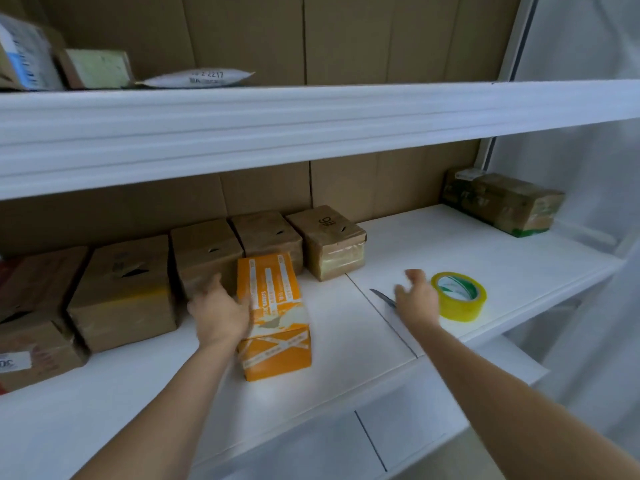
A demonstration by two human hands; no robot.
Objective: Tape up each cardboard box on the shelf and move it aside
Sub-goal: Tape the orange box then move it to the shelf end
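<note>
1. Left hand point(221, 315): fingers point(211, 284) spread, palm flat against the left side of the orange box point(273, 317). Touching and steadying it, not wrapped round it.
2. Right hand point(417, 299): fingers point(414, 273) loosely spread and a bit blurred, holding nothing, just beside the tape point(459, 295). No contact that I can see.
3. Blade point(382, 296) lies on the shelf point(502, 251) just left of the right hand, partly hidden by it.
4. Orange box sits mid-shelf, nearer the front edge and just in front of the brown boxes point(207, 252) along the back. It already carries white printed strips; can't tell if the flaps are sealed.
5. One wrapped box point(502, 206) sits in the back right corner, well apart. Probably the done pile.
6. Step, my read: orange box is staged and the right hand is going for the tape.
7. Next: grip the roll, find the free end, stick it across the top seam while the left hand holds the box. Cut with the blade.
</note>
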